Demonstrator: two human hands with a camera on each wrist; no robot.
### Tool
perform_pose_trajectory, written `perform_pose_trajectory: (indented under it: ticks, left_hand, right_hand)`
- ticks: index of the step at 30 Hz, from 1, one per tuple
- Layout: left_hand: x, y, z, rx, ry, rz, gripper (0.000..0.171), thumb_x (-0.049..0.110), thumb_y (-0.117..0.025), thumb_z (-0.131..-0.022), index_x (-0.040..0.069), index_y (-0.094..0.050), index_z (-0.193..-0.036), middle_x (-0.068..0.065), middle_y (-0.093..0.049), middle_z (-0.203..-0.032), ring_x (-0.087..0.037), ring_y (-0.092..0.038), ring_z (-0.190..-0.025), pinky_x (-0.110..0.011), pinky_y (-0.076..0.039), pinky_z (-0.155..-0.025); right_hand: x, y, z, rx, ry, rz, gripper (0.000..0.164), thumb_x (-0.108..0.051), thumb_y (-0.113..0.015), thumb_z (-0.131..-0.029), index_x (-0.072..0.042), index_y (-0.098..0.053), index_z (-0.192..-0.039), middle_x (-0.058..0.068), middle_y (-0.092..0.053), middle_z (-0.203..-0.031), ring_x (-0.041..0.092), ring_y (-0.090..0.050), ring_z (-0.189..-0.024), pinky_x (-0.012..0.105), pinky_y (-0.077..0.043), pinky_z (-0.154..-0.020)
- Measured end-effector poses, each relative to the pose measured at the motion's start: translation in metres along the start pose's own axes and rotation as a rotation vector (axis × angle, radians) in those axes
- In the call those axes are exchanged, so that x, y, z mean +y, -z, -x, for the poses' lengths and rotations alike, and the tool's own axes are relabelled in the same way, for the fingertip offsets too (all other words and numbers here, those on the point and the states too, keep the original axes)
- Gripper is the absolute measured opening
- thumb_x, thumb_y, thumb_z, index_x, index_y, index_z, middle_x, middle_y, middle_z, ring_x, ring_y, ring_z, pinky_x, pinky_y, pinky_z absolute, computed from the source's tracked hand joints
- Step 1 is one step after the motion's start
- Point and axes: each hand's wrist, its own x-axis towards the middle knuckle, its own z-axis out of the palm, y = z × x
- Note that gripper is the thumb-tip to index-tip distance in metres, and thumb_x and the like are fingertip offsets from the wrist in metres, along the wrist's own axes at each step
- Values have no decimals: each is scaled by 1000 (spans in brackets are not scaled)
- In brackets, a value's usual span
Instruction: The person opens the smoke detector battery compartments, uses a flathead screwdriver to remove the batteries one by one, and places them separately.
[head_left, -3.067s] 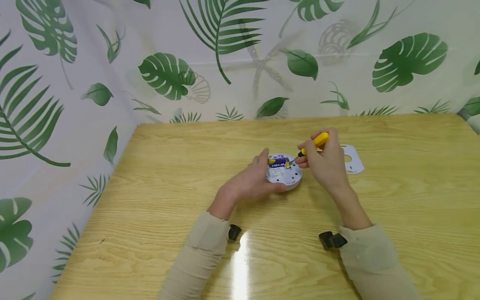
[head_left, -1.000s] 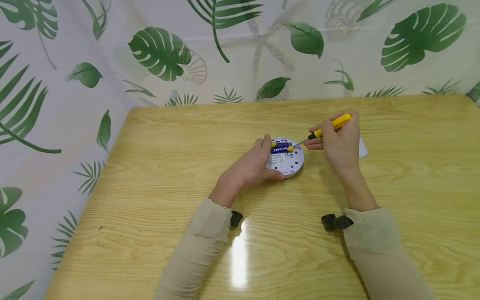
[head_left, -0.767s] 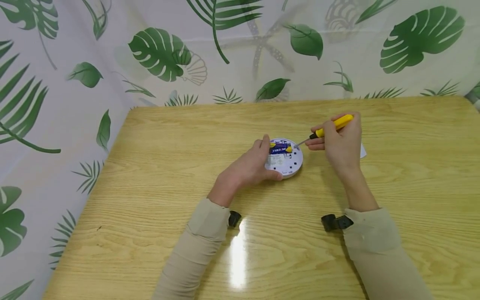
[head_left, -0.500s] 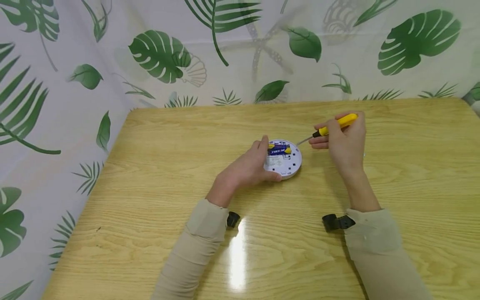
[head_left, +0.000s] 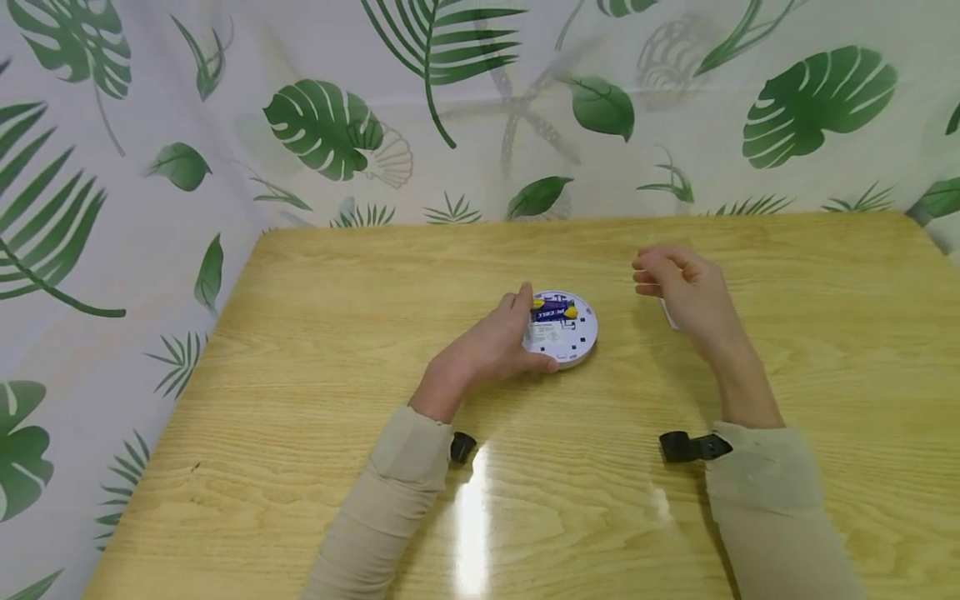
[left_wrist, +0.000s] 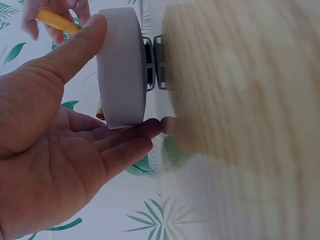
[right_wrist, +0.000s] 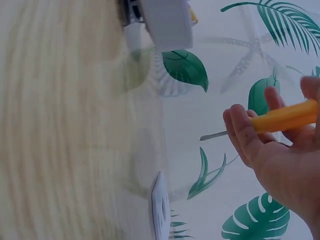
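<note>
My left hand [head_left: 491, 337] grips a round white smoke detector [head_left: 573, 342] by its rim, thumb on the near side and fingers on the far side. A blue and yellow battery [head_left: 553, 310] sits in the detector's upward face. In the left wrist view, the detector's [left_wrist: 120, 70] dark vented side faces the tabletop. My right hand [head_left: 690, 296] is raised to the right of the detector. It holds a screwdriver with a yellow handle [right_wrist: 287, 119], whose metal tip points into free air in the right wrist view. The head view hides nearly all of the screwdriver.
A flat white mounting plate [right_wrist: 160, 207] lies on the wooden table [head_left: 315, 333], mostly behind my right hand in the head view. A leaf-patterned cloth [head_left: 450, 183] hangs along the table's back and left sides.
My right hand has drawn the screwdriver away from the detector's face, rightward, and its tip no longer touches the detector. The left hand keeps its grip on the detector.
</note>
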Motion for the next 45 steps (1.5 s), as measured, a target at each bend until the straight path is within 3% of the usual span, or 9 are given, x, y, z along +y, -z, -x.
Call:
perform_pose_trajectory:
  ticks: [2,6,11,14,20,36,45]
  left_hand:
    - [-1,0,0,-1,1,7,114,41,-76,-87,4,4,-159,-19,-17,-162,-22,-35,-140,-33,-26,-118]
    - [-2,-1,1,-1,-1,11,114,40,-76,-87,4,4,-159,-20,-17,-162,-23,-33,-142,-34,-25,-118]
    - [-2,-3,0,0,-13,6,113,40,-77,-87,3,3,-159,-20,-16,-163,-24,-31,-145,-33,-24,-119]
    - [-3,-2,1,5,-18,-3,113,40,-76,-87,3,3,-159,-20,-16,-163,-24,-30,-145,-33,-23,-119]
    - [-4,1,1,13,-16,-3,113,41,-76,-87,4,4,-159,-20,-17,-162,-22,-33,-142,-33,-24,-118]
    - [0,-1,3,13,-17,-1,113,42,-76,-87,4,3,-159,-19,-16,-163,-23,-30,-145,-34,-24,-119]
    - [-2,0,3,8,-11,-13,113,43,-75,-87,5,3,-159,-19,-16,-163,-23,-32,-144,-34,-25,-118]
  right_hand:
    - [3,0,0,-96,23,167,36,-29,-51,-104,0,-63,-122,13,-54,-136,25,-56,-122,38,-45,-104]
    - [10,0,0,-278,97,395,29,-10,-58,-97,5,-63,-121,23,-44,-146,43,-31,-141,60,-29,-112]
    - [21,1,2,-503,176,640,31,1,-69,-80,7,-64,-110,26,-55,-125,50,-42,-128,60,-38,-101]
    - [24,1,2,-560,204,700,37,2,-75,-74,6,-63,-109,22,-59,-116,46,-51,-118,56,-44,-95]
    - [20,-2,4,-571,214,744,44,5,-73,-70,3,-63,-113,21,-61,-118,42,-54,-112,56,-43,-96]
    - [18,0,9,-569,165,752,47,3,-73,-73,1,-62,-119,24,-57,-125,45,-51,-117,59,-42,-98]
    - [14,-1,10,-566,110,774,49,-6,-74,-81,-4,-62,-128,34,-32,-148,59,-36,-130,65,-39,-100]
